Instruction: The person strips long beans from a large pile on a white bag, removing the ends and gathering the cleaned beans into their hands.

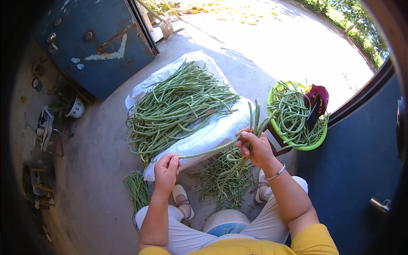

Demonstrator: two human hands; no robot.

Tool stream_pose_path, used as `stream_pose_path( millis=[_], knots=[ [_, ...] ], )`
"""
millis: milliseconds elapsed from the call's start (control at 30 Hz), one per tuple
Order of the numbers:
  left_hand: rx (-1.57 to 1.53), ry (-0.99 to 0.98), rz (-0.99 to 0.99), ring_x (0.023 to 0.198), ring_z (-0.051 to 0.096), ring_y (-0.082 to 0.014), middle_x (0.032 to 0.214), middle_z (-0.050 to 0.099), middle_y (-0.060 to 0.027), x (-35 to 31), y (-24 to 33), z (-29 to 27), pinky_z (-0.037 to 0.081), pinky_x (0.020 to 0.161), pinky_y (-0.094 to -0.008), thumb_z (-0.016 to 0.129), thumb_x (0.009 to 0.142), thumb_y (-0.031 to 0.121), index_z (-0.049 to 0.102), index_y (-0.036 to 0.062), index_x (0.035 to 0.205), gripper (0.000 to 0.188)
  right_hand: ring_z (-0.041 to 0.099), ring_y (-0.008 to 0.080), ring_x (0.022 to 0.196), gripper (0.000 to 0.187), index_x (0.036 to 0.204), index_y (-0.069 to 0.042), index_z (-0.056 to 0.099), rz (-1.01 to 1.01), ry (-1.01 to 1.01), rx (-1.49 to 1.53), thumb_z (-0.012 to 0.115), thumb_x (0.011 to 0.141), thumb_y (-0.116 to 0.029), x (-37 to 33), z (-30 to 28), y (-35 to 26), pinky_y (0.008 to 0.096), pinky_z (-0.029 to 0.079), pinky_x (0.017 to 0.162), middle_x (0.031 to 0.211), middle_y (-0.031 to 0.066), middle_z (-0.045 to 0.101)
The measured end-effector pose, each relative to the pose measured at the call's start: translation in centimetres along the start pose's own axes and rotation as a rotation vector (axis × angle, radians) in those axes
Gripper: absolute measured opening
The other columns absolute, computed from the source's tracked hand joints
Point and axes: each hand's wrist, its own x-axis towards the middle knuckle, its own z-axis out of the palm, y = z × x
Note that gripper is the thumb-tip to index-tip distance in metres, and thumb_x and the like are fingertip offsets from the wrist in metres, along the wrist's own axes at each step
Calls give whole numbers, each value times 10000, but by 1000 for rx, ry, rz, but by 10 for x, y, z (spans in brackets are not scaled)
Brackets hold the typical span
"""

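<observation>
My right hand [256, 147] is closed around a small bunch of long green beans [254, 121], whose ends stick up above the fist and hang below it. One long bean [208, 151] stretches across to my left hand [167, 166], which pinches its end between thumb and fingers. Just beyond my hands, a large heap of long beans [178, 102] lies on a white sack [221, 129]. Beneath my hands, shorter bean pieces [221, 180] are piled on the floor between my feet. A bundle of thin long beans [137, 189] rests on the floor at the left.
A lime-green basket [319, 142] of beans, with a dark red cloth item [318, 97] on top, stands at the right. Blue metal doors [95, 42] flank the doorway at left and right. A potted plant [75, 107] is at far left. I sit low on a round stool [226, 219].
</observation>
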Motion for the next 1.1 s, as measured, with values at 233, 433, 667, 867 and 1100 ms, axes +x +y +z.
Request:
stream_pose_path(
  millis=[233,433,667,867,1100],
  knots=[
    [-100,54,48,641,560,-85,831,603,-72,1,4,6,447,537,-196,513,880,51,564,-26,1068,209,449,85,414,152,954,-18,562,10,-39,-68,532,837,-110,-4,4,-3,208,370,388,776,147,633],
    [-274,26,18,724,605,-139,910,621,-121,2,5,1,490,612,-228,524,838,-28,549,-27,1095,258,441,53,433,186,953,0,554,19,-42,-234,625,813,-100,-6,7,0,184,333,371,752,96,629],
    [-424,49,-24,660,602,-124,832,626,-92,5,12,5,481,555,-216,561,824,-6,566,5,975,151,415,38,410,140,872,-3,616,273,-199,-530,604,840,-139,-14,9,-3,182,297,372,660,52,615],
    [-129,212,29,528,520,-69,694,588,-26,9,0,-2,420,471,-186,615,811,48,579,22,876,78,429,51,398,169,820,-25,603,283,-140,-471,583,851,-190,-6,12,2,191,305,364,535,8,518],
    [-110,219,59,564,519,-56,885,549,-35,23,-6,19,409,472,-177,625,822,111,544,16,1020,234,414,62,343,164,835,-36,565,-5,345,-260,568,858,-199,2,-31,-16,189,294,306,532,21,527]
  ],
)
